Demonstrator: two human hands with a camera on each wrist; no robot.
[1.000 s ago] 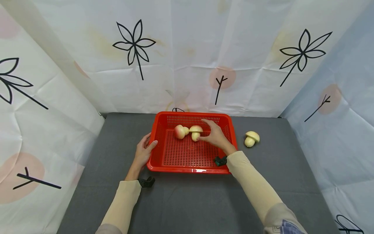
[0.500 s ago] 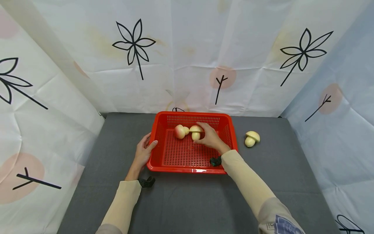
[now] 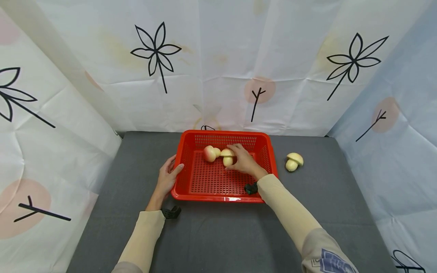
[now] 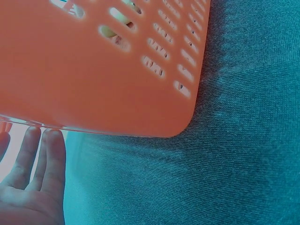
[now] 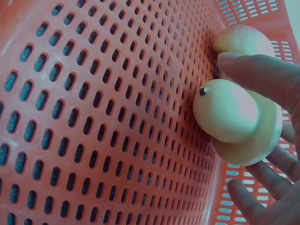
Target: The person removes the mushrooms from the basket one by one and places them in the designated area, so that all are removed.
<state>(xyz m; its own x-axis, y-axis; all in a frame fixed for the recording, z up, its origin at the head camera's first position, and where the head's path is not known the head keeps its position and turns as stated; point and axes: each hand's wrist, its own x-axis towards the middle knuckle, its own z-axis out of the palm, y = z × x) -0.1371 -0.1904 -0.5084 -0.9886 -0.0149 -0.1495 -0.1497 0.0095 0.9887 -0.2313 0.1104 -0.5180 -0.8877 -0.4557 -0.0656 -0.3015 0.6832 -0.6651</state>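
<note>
- Right hand (image 3: 243, 161) has slid leftward over the last second and closed in round the pale toy mushroom (image 3: 227, 162); the red plastic basket (image 3: 225, 199) looks unmoved.
- That mushroom lies on the basket floor, its cap beside the stem of the pink-capped toy mushroom (image 3: 209, 154). Thumb and fingers stand about as wide apart as its body, thumb along the stem, other fingers at the cap. They appear to hold it, but how firmly I cannot tell.
- One fingertip stands clear of the cap in the right wrist view, so the grip may rest on few contacts; the rounded, smooth-looking stem could roll out if lifted like this.
- Lifting with a leftward swing would likely nudge the pink-capped mushroom, as the two sit so close.
- Left hand (image 3: 165, 180) holds the basket's left side, thumb over the rim, fingers outside, nearly straight. Should that light hold slacken, a knock could slide the basket on the grey cloth (image 3: 218, 235).
- Raising the arm carelessly might catch the dark wrist fitting (image 3: 251, 188) on the front rim.
- Outside, the third toy mushroom (image 3: 293, 162) sits near the right wall; a basket pushed rightward could bump it.
</note>
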